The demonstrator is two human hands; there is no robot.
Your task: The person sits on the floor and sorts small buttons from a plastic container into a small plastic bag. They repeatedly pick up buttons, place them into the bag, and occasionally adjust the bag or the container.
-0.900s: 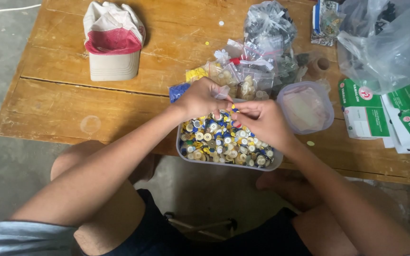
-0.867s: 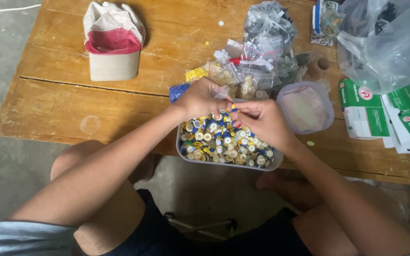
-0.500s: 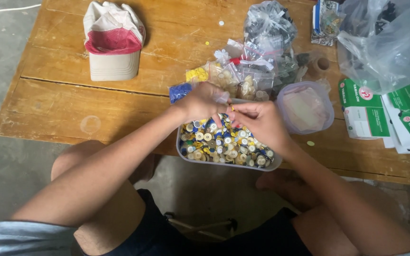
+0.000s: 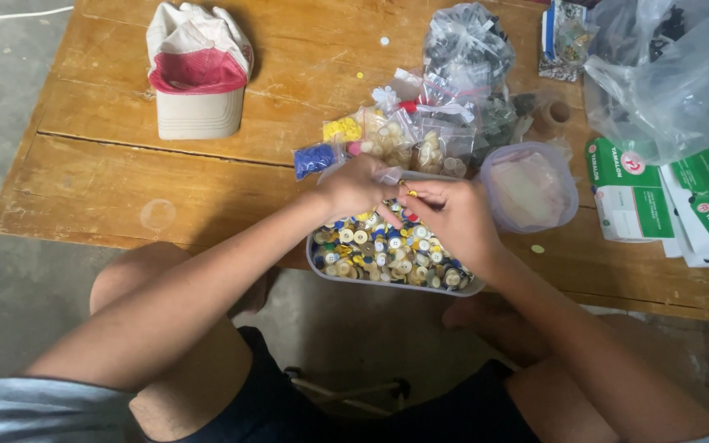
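We see a grey tub (image 4: 315,256) full of small round buttons (image 4: 387,250) in yellow, blue, white and red, and it sits at the near edge of the wooden table (image 4: 108,176), partly sticking out over it. Our left hand (image 4: 354,187) and our right hand (image 4: 451,217) meet just above the far side of the tub. The right fingers (image 4: 410,194) are pinched close on something tiny and yellow, most likely one button. The left fingers are curled in tight next to a small clear bag (image 4: 389,175), but we cannot tell what they hold. We think each button is light, hard and smooth, so it could slip away, and it is best taken by its rim between thumb and first finger. We think the full tub is heavier and could tip, so both hands on its sides would be safest. Just behind the tub lie little bags of sorted buttons (image 4: 408,135), one blue (image 4: 315,159) and one yellow (image 4: 342,129). Right of the tub is a clear round lid (image 4: 528,187). Further right are green and white boxes (image 4: 670,205) and a big plastic bag (image 4: 666,70). Far left of the tub is a red and white cap (image 4: 197,70).
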